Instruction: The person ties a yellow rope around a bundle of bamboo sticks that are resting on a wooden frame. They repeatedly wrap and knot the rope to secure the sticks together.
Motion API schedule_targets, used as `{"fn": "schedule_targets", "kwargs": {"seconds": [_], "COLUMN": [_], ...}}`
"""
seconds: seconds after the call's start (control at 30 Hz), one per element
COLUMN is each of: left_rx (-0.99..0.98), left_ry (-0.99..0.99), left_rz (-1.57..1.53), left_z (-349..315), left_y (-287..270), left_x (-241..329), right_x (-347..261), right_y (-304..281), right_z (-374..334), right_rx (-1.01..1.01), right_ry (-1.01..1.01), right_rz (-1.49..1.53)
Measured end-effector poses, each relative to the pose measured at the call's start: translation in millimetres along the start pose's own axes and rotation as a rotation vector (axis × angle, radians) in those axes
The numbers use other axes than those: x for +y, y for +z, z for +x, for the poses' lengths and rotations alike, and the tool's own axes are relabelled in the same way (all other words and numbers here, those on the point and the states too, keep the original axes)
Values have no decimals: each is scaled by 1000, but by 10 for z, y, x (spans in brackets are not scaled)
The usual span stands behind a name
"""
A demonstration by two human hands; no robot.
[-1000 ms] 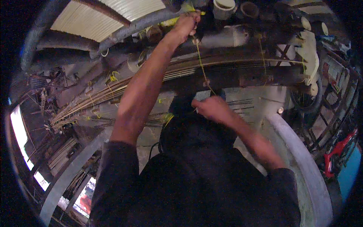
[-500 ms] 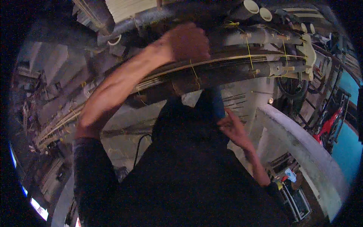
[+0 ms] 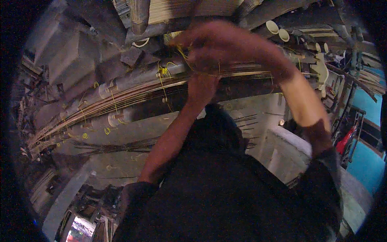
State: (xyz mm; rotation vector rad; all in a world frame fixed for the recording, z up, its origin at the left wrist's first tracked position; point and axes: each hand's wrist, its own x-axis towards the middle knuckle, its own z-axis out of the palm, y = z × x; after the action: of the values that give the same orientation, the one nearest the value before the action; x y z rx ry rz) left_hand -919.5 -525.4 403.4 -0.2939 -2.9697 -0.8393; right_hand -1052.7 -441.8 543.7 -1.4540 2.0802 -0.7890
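A long, curving bundle of thin strands or rods (image 3: 151, 90) stretches across in front of me beside a dark beam (image 3: 149, 109). Pieces of yellow string (image 3: 163, 71) are tied around it at intervals. My left hand (image 3: 202, 88) is up against the bundle near the middle, its fingers hidden beneath my other hand. Above it, my right hand (image 3: 225, 44) reaches across to the left, blurred by motion. Its fingertips look closed on a yellow string (image 3: 182, 52) that hangs down toward the bundle.
A second round beam (image 3: 137, 76) runs behind the bundle. Pale pipe ends (image 3: 272, 27) stick out at the far right, near a cream end bracket (image 3: 323, 74). A low concrete wall (image 3: 288, 141) and a red object (image 3: 344, 141) are on the right.
My right hand has risen from beside my lap to above the bundle. My left hand has come down and nearer to me, onto the bundle. The view has shifted leftward.
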Motion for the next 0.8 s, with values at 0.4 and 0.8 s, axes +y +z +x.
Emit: {"fn": "schedule_targets", "kwargs": {"seconds": [0.4,0.8], "left_rx": [-308,-377], "left_ry": [14,-393], "left_rz": [191,-719], "left_z": [-41,1503], "left_y": [-82,192], "left_x": [36,-622], "right_x": [-129,-273], "right_y": [2119,2237], "right_z": [-1116,-1038], "right_rx": [140,159], "right_ry": [285,270], "right_rz": [238,25]}}
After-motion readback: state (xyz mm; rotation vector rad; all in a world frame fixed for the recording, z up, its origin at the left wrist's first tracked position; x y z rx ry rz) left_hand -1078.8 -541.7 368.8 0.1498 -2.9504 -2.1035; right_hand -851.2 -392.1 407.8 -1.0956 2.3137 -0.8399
